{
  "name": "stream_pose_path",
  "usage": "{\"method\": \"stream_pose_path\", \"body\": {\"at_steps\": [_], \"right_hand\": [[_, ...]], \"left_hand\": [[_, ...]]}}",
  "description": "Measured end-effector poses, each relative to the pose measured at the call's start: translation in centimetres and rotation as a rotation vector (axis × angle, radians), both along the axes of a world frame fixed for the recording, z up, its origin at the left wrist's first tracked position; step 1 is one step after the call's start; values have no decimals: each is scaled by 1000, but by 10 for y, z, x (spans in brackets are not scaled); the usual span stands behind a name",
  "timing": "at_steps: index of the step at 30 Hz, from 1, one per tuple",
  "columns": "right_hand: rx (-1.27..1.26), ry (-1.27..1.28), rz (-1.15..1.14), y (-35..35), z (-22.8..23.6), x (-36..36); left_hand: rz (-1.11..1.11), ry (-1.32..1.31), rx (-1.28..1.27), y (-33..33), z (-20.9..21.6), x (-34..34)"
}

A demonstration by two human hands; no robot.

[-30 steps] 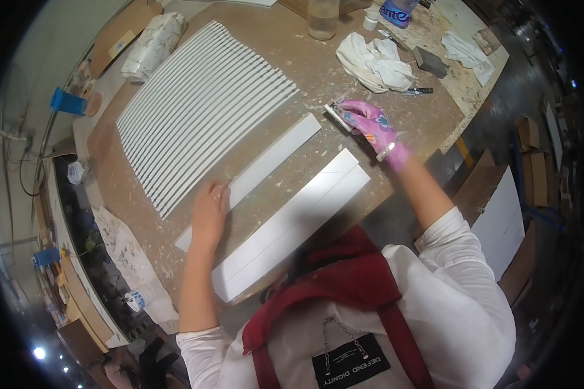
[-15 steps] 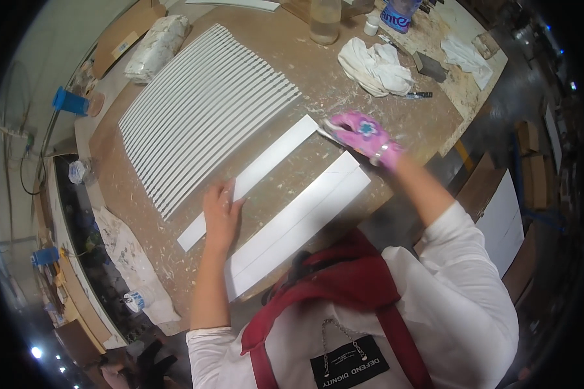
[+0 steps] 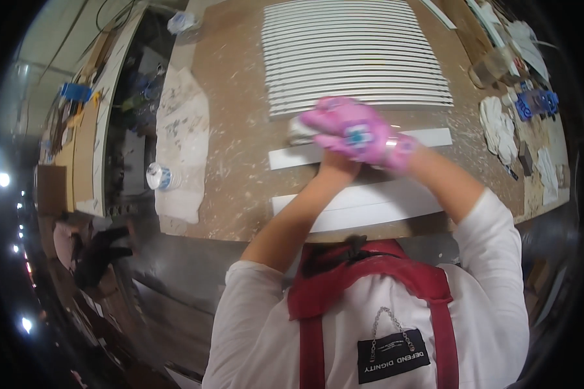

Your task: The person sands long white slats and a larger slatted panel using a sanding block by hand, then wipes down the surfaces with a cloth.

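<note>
My right hand [image 3: 357, 133], in a pink glove with a flower pattern, is closed on a pale pad [image 3: 300, 133], which I cannot tell to be cloth or paper. The pad lies over the left part of a narrow white strip [image 3: 428, 137] on the worktable. Bare, my left hand [image 3: 339, 167] is at the strip's middle, its fingers hidden under the glove and my wrists crossing. Nearer me rests a wider white board [image 3: 370, 211] with a line along its length. Beyond the strip lie many thin white slats [image 3: 357, 58] in a row.
A stained sheet [image 3: 182, 142] and a small white tub [image 3: 159, 176] are on the left side of the brown table [image 3: 233, 117]. To the right are a crumpled white cloth [image 3: 498, 129], a grey block [image 3: 524, 157], a blue-labelled bottle [image 3: 537, 104] and a jar [image 3: 490, 68].
My right hand has moved from the strip's right end toward its left part, crossing over my left hand. My view has turned, so the strip now lies nearly level across it.
</note>
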State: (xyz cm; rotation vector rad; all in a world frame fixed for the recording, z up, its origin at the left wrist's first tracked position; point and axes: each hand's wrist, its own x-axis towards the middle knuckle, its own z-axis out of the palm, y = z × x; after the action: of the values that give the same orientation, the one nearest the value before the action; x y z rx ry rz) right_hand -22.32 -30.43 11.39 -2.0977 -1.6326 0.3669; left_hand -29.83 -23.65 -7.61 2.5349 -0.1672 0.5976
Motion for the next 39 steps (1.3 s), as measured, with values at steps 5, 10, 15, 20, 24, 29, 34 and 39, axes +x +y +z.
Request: {"method": "stream_pose_path", "body": {"at_steps": [5, 10, 15, 20, 24, 29, 34, 39], "right_hand": [[-468, -276, 376, 118, -59, -40], [-344, -333, 205, 121, -35, -4], [150, -207, -260, -31, 20, 52], [210, 196, -951, -227, -27, 65], [270, 368, -1147, -288, -75, 45], [18, -5, -1066, -278, -74, 52], [-53, -184, -943, -253, -66, 59], [-9, -75, -1026, -263, -56, 63]], "left_hand": [[-136, 91, -87, -2, 46, 3], [-7, 116, -216, -10, 21, 10], [-88, 379, -30, 11, 66, 3], [-150, 326, -26, 23, 66, 0], [-210, 258, -114, 23, 65, 0], [-191, 353, -90, 20, 82, 1], [-146, 337, -40, 12, 90, 2], [-67, 298, 0, 4, 89, -7]]}}
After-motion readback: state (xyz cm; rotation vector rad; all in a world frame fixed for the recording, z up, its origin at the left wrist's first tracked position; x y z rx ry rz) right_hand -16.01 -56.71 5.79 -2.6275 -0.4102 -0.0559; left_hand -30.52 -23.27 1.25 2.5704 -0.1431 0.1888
